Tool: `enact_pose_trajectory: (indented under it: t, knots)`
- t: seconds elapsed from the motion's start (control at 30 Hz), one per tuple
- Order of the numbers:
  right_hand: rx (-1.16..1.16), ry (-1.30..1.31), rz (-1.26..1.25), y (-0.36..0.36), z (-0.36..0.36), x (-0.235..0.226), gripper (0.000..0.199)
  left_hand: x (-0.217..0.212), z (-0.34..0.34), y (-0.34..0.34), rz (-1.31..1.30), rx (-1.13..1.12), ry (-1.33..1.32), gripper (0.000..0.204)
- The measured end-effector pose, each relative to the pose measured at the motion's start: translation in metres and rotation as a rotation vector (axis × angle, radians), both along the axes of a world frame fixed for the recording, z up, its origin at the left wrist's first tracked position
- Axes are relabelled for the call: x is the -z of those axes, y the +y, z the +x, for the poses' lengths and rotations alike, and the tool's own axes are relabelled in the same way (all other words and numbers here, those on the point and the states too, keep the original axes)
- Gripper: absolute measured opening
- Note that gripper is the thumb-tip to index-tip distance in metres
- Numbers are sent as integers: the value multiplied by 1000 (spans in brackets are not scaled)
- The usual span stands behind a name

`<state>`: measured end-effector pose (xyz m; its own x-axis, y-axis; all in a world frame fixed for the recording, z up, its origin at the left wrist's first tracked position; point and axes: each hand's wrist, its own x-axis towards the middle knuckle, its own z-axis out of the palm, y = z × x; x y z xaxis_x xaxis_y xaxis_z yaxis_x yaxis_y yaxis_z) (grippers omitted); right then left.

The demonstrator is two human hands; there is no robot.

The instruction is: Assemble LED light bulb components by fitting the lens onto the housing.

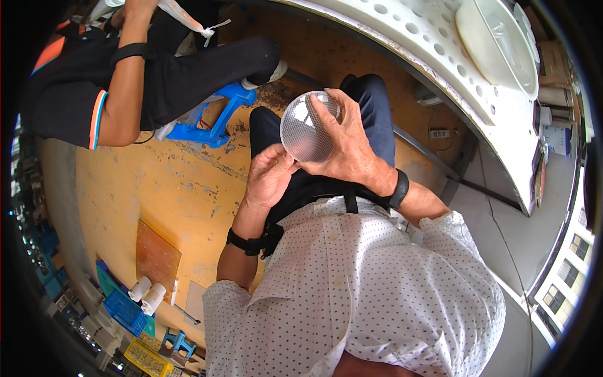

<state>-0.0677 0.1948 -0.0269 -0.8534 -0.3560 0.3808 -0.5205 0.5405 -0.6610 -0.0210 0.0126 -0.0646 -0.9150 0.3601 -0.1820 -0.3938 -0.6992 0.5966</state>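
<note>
Spotted shirt (352, 283) below, then my right hand (342, 147) gripping the clear textured disc (306, 125) at its rim, thumb across its face; left hand (269, 176) fingertips pinch the lower edge — looks light, stiff, scratch-prone, so edges only

Both hands raised together at waist, fingers (326, 110) curled.

One head-worn fisheye camera looked steeply down the wearer's white dotted shirt (370, 283) and dark trousers toward the worn orange floor (169, 188). It sat close above both hands, which were raised mid-frame. Straight edges bowed near the rim, where the white perforated workbench (440, 44) curved across the upper right corner.
</note>
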Motion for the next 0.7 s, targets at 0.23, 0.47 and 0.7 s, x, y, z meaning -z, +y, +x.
enact_pose_trajectory:
  t: [0.23,0.47,0.7]
  knots:
    - [77,-26,10,2,-1,-2,102,7,-3,-10,96,-115,-83,10]
    - [84,-75,-48,7,-5,-2,104,6,-4,-20,-332,-277,-255,19]
    - [-29,-86,-53,0,-1,0,108,-22,-12,-2,-52,-187,-95,51]
